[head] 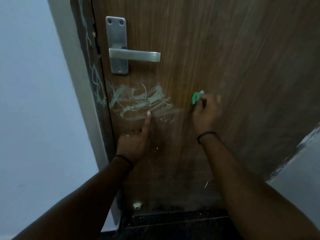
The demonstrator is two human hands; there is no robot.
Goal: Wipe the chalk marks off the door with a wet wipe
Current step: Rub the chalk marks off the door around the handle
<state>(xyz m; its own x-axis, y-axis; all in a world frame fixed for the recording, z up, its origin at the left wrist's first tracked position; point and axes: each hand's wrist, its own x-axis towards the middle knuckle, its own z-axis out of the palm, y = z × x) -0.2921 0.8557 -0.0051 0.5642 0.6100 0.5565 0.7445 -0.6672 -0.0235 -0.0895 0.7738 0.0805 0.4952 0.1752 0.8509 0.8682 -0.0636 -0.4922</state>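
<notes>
Pale green chalk marks (138, 103) are scribbled across the brown wooden door (225, 49), just below the metal lever handle (135, 56). My left hand (133, 144) points up with its index finger straight, the tip touching the lower edge of the scribble; its other fingers are curled and hold nothing. To the right of the marks, my right hand (206, 113) is against the door and pinches a small green thing (195, 97) with a pale tip. The blur hides whether it is a wipe or something else.
More green chalk lines (97, 84) run down the dark door edge on the left, beside the pale frame and a blue-grey wall (34, 101). A small white door stop (137, 205) sits near the floor. A dark mat (173, 226) lies at the door's foot.
</notes>
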